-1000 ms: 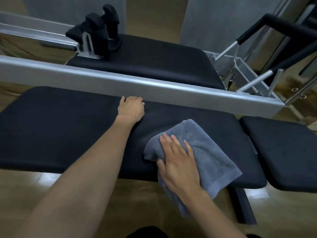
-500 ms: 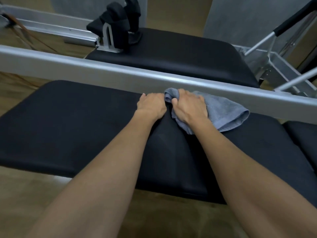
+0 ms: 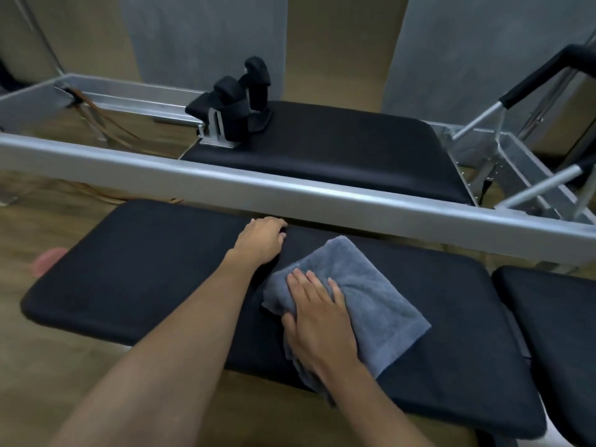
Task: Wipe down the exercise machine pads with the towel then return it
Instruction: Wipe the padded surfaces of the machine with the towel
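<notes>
The right hand [image 3: 317, 321] is nearest. It lies flat on the grey towel [image 3: 371, 285], fingers straight and a little spread, and presses the cloth onto the long black pad [image 3: 145, 269]. A flat palm puts weight on a wide part of the cloth, which I think is why it is held this way for wiping. The towel is folded into a thick layer and lies on the right half of this pad, with one corner hanging over the near edge beside the wrist.

A little farther, the left hand [image 3: 261, 240] rests on the same pad, just beside the towel, with bent fingers. The fingertips are at the far edge – if they hook around it, I cannot tell. In my judgement this hand supports the leaning body and does not do the cleaning.

At the right a second black pad [image 3: 554, 317] begins, separated by a narrow gap, and nothing touches it.

Behind both pads a silver rail [image 3: 225, 179] crosses the whole view. Beyond it lies a far pad [image 3: 338, 146] with two upright padded rests [image 3: 245, 91] at its left end, and at the far right a padded bar [image 3: 532, 88] on metal arms.

No brand, label or writing can be read anywhere – all surfaces are plain black, grey and metal.
</notes>
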A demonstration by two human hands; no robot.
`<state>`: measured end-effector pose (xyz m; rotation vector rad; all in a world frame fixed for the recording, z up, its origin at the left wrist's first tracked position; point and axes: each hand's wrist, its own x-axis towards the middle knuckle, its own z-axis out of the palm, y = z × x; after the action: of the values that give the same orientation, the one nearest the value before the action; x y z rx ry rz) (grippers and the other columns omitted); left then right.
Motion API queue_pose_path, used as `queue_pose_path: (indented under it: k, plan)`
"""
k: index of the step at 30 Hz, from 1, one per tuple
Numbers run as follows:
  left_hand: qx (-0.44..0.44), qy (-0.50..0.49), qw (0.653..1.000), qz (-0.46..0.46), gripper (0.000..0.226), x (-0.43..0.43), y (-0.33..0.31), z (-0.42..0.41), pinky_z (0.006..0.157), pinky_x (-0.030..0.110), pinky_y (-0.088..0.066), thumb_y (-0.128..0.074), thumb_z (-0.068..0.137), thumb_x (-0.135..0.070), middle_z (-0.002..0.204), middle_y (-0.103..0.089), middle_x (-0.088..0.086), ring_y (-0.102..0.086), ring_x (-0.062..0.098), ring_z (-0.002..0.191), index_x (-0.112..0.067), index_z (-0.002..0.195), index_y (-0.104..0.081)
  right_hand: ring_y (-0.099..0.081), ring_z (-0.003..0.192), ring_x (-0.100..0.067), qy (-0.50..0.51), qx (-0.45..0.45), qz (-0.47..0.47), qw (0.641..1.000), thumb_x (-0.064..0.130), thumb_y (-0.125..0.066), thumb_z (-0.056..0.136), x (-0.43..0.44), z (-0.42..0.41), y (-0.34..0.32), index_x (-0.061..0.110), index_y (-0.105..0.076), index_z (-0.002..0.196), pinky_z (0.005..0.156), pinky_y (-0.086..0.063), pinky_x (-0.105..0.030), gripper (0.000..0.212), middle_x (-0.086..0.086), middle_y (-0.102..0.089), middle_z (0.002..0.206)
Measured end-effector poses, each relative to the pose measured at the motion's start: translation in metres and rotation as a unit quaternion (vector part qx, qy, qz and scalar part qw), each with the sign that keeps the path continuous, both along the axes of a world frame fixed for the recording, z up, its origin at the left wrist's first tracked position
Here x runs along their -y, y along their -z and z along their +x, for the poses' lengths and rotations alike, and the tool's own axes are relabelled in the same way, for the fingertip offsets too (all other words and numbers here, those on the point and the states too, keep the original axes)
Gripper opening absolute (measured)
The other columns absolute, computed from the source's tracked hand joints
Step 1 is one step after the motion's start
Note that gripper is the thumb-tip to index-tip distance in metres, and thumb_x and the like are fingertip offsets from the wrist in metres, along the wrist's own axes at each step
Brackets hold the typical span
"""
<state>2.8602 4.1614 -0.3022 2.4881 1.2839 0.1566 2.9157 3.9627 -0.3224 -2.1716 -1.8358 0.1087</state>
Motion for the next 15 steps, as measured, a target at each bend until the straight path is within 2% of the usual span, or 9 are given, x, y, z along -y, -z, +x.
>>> queue_pose_path:
  k: [3,7,9,11,13,15]
  plan:
    - [-0.025,-0.015,0.999,0.029,0.037,0.009,-0.005,-0.015,0.106,0.043,-0.035,-0.044,0.099,-0.025,0.136,-0.055,0.009,-0.051,0.031,0.12,-0.018,0.134,-0.054,-0.019,0.147,-0.011,-0.012,-0.008,0.005,1.0,0.039,-0.031,0.094,-0.003,0.004,0.001,0.023,-0.027,0.152,0.115,0.01,-0.032,0.06,0.003,-0.029,0.159]
    - [-0.055,-0.035,0.997,0.046,0.038,0.009,-0.012,-0.044,0.104,0.044,-0.037,-0.042,0.1,-0.027,0.136,-0.054,0.009,-0.05,0.031,0.121,-0.019,0.136,-0.051,-0.018,0.146,-0.009,-0.016,-0.007,0.007,1.0,0.038,-0.036,0.096,0.003,-0.002,0.002,0.025,-0.025,0.152,0.116,0.009,-0.031,0.059,0.006,-0.028,0.159]
    - [-0.064,-0.04,0.995,0.059,0.039,-0.001,-0.011,-0.055,0.104,0.044,-0.036,-0.041,0.1,-0.029,0.136,-0.053,0.01,-0.05,0.031,0.121,-0.018,0.137,-0.05,-0.026,0.144,-0.01,-0.016,-0.011,0.012,1.0,0.043,-0.035,0.092,0.011,-0.013,0.004,0.025,-0.031,0.15,0.118,0.003,-0.032,0.061,0.005,-0.035,0.156]
    - [-0.071,-0.042,0.995,0.057,0.04,-0.009,-0.008,-0.059,0.103,0.045,-0.038,-0.041,0.101,-0.032,0.135,-0.054,0.01,-0.052,0.031,0.12,-0.017,0.136,-0.05,-0.029,0.142,-0.007,-0.023,-0.025,0.028,0.999,0.057,-0.032,0.09,0.014,-0.02,0.005,0.028,-0.038,0.147,0.119,0.0,-0.034,0.064,0.009,-0.04,0.153]
    - [-0.091,-0.042,0.993,0.055,0.039,-0.012,-0.003,-0.057,0.098,0.045,-0.041,-0.041,0.1,-0.035,0.133,-0.055,0.01,-0.054,0.031,0.118,-0.015,0.132,-0.053,-0.024,0.142,-0.002,0.011,-0.055,0.056,0.997,0.072,-0.021,0.091,0.012,-0.014,0.001,0.034,-0.041,0.144,0.119,0.003,-0.034,0.068,0.015,-0.041,0.151]
    - [-0.114,-0.041,0.991,0.059,0.038,-0.015,0.0,-0.053,0.095,0.043,-0.042,-0.04,0.101,-0.036,0.131,-0.056,0.009,-0.055,0.032,0.115,-0.015,0.129,-0.055,-0.021,0.145,-0.01,0.103,-0.028,0.068,0.992,0.074,-0.011,0.091,0.008,-0.006,-0.005,0.034,-0.04,0.145,0.119,0.003,-0.044,0.073,0.009,-0.038,0.154]
